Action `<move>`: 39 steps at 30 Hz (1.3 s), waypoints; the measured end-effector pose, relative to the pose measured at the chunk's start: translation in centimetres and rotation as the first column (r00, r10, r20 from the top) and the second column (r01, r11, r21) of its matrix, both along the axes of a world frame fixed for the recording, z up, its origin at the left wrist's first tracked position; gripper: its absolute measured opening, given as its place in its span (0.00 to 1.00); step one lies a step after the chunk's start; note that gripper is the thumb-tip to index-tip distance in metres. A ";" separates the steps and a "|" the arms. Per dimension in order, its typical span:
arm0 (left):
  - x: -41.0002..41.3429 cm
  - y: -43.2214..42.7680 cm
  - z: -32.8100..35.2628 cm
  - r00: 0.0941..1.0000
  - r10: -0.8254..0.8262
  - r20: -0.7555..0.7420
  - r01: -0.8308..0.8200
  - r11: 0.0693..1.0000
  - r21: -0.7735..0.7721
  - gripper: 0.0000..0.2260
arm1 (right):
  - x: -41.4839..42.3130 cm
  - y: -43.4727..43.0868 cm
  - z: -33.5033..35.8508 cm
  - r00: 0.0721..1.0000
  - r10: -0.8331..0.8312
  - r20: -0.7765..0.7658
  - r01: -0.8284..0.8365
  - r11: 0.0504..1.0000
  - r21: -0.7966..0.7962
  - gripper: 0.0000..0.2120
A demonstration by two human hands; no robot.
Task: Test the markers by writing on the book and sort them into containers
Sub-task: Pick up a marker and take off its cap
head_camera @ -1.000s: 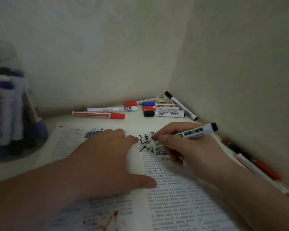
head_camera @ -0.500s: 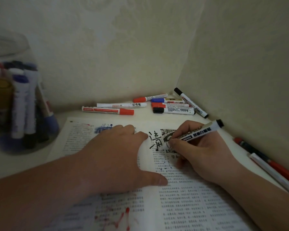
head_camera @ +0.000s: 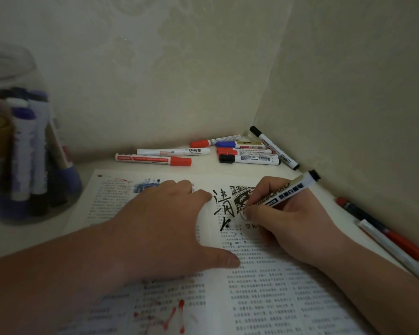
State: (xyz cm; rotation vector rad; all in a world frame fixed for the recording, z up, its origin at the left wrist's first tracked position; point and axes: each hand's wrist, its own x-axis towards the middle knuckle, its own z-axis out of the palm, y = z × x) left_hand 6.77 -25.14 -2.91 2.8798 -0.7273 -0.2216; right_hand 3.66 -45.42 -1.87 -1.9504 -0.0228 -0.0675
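At centre, open book (head_camera: 276, 298), pinned flat under left hand (head_camera: 160, 228) with fingers spread. Toward 3 o'clock of it, right hand (head_camera: 293, 221) pinching black marker (head_camera: 290, 192), tip down on the page beside black handwritten strokes. At 12 o'clock, loose markers (head_camera: 252, 160) lying in the wall corner; at 9 o'clock, clear container (head_camera: 24, 151) of upright markers; at 4 o'clock, two markers (head_camera: 397, 239) along the wall.

The right hand (head_camera: 298, 223) pinched a black marker (head_camera: 289, 191), tip on the open book (head_camera: 264, 286); the left hand (head_camera: 165, 228) pressed the page flat. Loose markers (head_camera: 228, 151) lay along the tabletop's far edge.
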 end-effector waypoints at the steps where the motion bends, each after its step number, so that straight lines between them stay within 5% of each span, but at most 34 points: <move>1: 0.0 0.0 0.0 1.000 0.001 0.000 -0.001 1.000 0.002 0.52 | -0.1 0.1 0.0 1.000 0.021 0.001 -0.021 1.000 -0.002 0.09; 20: -0.3 -0.1 0.1 0.998 -0.018 0.061 0.021 0.998 -0.056 0.51 | 0.6 -0.5 -0.3 0.996 0.088 -0.022 -0.088 0.996 -0.010 0.07; 24: -0.6 -0.2 0.0 0.986 -0.112 0.127 0.139 0.965 -0.222 0.48 | 0.6 -0.9 -0.6 0.994 -0.020 0.112 0.016 0.999 0.031 0.09; 29: 0.0 -0.4 -0.8 0.986 -0.152 0.064 0.160 0.785 -0.599 0.27 | 0.6 -1.5 -0.4 0.974 -0.015 0.225 -0.039 0.971 0.235 0.06; 39: 0.0 -0.4 -0.7 0.983 -0.170 0.065 0.171 0.740 -0.651 0.32 | 0.5 -1.8 -0.2 0.953 0.156 0.261 -0.255 0.878 0.404 0.16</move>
